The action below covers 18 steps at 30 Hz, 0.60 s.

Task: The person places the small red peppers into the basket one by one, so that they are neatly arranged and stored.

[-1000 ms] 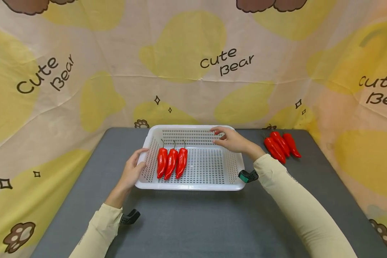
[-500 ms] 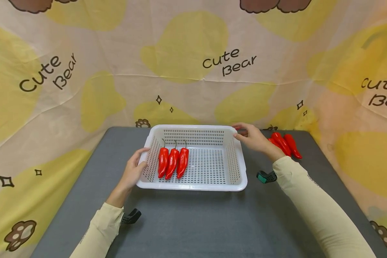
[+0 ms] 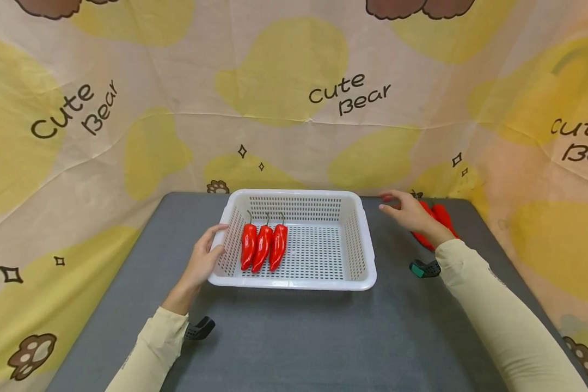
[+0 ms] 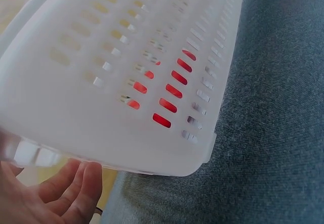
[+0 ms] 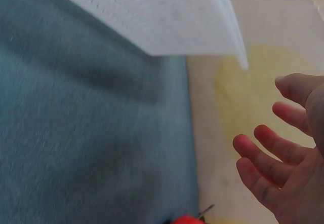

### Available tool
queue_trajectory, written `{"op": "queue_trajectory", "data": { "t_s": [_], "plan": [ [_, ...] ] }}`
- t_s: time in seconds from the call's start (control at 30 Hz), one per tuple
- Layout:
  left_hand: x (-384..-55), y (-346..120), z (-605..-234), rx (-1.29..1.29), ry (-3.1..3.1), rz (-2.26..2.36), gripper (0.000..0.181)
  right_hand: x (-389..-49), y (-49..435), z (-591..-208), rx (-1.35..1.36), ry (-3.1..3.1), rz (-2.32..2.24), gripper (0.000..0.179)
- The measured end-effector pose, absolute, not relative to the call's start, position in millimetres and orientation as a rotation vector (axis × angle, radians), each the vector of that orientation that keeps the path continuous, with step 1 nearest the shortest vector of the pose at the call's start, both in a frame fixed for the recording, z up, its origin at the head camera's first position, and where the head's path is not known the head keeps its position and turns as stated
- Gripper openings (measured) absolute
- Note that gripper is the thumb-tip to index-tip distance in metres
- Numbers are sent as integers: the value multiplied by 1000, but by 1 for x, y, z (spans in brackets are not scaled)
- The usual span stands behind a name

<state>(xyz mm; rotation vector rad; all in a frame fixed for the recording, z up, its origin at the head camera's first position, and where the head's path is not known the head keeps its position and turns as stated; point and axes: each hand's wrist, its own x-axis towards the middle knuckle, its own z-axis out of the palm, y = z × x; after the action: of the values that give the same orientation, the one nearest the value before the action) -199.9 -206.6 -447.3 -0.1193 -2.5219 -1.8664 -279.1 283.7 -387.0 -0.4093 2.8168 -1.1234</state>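
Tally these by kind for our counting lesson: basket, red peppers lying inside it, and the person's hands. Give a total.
Basket: 1
Red peppers inside it: 3
Hands, left hand and right hand: 2
Total: 6

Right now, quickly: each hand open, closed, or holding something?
Left hand: holding the white basket by its rim.
Right hand: open, holding nothing.

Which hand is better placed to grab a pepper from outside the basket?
Likely the right hand: empty, near the loose peppers. The left hand is across the white basket from them.
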Motion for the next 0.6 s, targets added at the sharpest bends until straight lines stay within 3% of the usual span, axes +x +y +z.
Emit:
{"op": "queue_trajectory", "data": {
  "t_s": [0.6],
  "plan": [
    [-201,-205,-447,-118,-2527,-1860,54,-284,336,-388,-235,2785,-965,56]
  ]
}}
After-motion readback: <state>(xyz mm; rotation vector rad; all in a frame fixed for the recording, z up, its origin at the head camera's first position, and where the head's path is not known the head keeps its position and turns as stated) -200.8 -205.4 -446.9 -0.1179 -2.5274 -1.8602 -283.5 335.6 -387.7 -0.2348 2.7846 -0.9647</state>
